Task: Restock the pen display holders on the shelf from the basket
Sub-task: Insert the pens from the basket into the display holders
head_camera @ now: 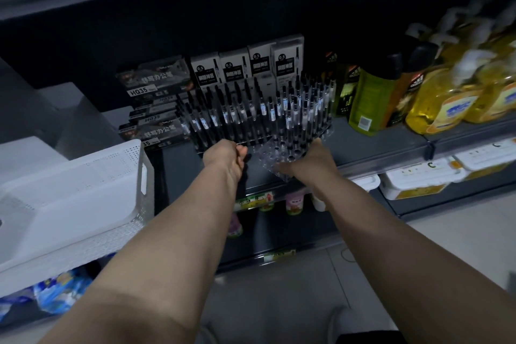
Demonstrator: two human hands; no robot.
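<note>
two clear pen display holders stand side by side on the dark shelf (377, 145). the left holder (223, 120) is packed with upright black-capped pens. the right holder (296, 131) is tipped toward the shelf's front edge, its empty front holes showing and pens (304, 103) filling its rear rows. the right hand (312, 160) grips the right holder's near corner, fingers wrapped on the clear plastic. the left hand (224, 155) sits at the front edge of the left holder, fingers curled narrow with the thumb (241, 151) against them; whether it pinches anything cannot be told.

behind the left holder stand white pen boxes (245, 64) marked 0.5, and left of it lie stacked dark boxes (156, 98) marked hq35. the white perforated basket (72, 198) rests well to the left of the left holder, nearer the camera; its contents do not show. right of the right holder stand a green bottle (371, 98) and yellow bottles (446, 100). below the right holder, on lower shelving, sit small cups (294, 204) and white tubs (418, 179).
</note>
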